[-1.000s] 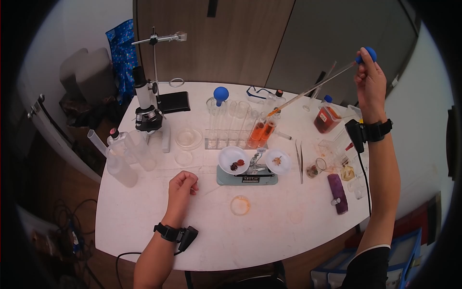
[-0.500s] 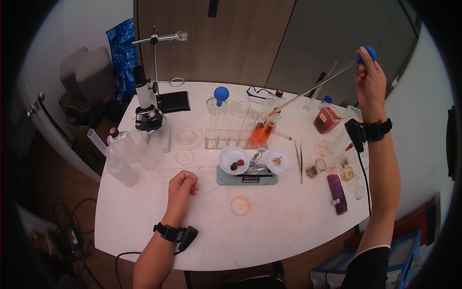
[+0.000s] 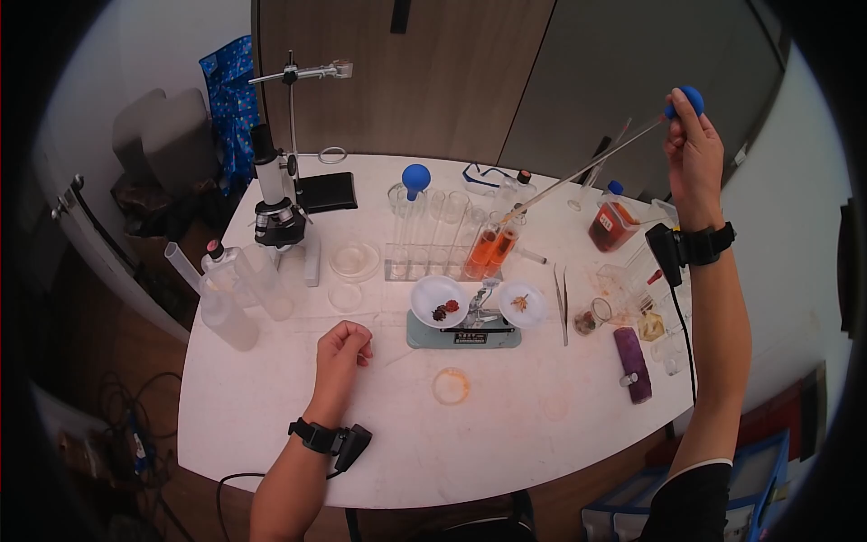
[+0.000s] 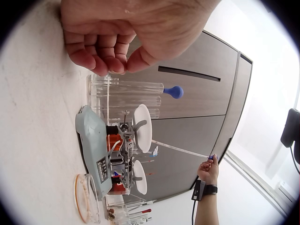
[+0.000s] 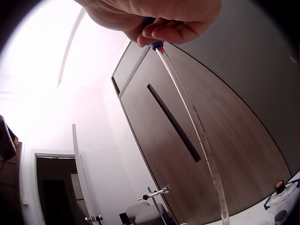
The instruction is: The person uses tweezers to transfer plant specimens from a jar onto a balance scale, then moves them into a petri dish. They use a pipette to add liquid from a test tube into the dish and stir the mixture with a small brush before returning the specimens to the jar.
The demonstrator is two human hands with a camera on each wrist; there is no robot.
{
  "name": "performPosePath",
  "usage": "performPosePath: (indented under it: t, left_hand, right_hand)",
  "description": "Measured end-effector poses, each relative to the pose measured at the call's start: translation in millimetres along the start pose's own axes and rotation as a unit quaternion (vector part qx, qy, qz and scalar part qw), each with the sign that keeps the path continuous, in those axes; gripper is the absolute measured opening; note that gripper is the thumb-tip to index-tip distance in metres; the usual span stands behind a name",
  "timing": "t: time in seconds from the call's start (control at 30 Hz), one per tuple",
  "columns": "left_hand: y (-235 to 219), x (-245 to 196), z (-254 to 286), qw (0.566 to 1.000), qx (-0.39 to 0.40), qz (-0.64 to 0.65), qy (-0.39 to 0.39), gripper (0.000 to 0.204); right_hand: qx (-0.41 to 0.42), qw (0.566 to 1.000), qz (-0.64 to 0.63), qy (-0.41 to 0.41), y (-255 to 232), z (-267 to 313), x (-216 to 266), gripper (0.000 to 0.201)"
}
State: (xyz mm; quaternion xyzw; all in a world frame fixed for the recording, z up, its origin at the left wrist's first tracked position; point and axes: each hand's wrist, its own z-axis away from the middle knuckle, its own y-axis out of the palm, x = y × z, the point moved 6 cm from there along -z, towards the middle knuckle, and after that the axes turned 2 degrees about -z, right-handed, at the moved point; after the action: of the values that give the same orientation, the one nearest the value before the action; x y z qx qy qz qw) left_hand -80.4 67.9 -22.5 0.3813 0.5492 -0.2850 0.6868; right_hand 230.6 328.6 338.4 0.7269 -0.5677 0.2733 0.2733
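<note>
My right hand (image 3: 694, 149) is raised high and grips the blue rubber bulb (image 3: 690, 101) of a long glass pipette (image 3: 587, 164). The pipette slants down to the left, its tip at the mouth of a test tube of orange liquid (image 3: 485, 246). A second orange-filled tube (image 3: 502, 250) stands beside it in the rack (image 3: 397, 270). In the right wrist view the bulb is partly hidden by fingers, with the graduated pipette tube (image 5: 192, 112) below. My left hand (image 3: 343, 350) rests on the table, fingers loosely curled, left of the balance (image 3: 462, 336).
The balance pans (image 3: 423, 313) hold dark red bits and pale dried bits. A petri dish (image 3: 451, 386) lies in front. Tweezers (image 3: 563, 305), a beaker (image 3: 592, 315) and a purple roll (image 3: 632, 365) are right. The microscope (image 3: 278, 212) and plastic bottles (image 3: 228, 314) stand left.
The orange column near the pipette's lower end has grown shorter. My right hand has shifted very slightly on the bulb; my left hand has stayed in place.
</note>
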Motion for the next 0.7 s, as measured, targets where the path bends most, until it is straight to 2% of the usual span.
performPosePath:
  t: [0.7]
  left_hand:
    - [0.9, -0.5, 0.3, 1.000, 0.000, -0.006, 0.000, 0.013]
  right_hand:
    - [0.004, 1.000, 0.005, 0.007, 2.0, -0.4, -4.8, 0.021]
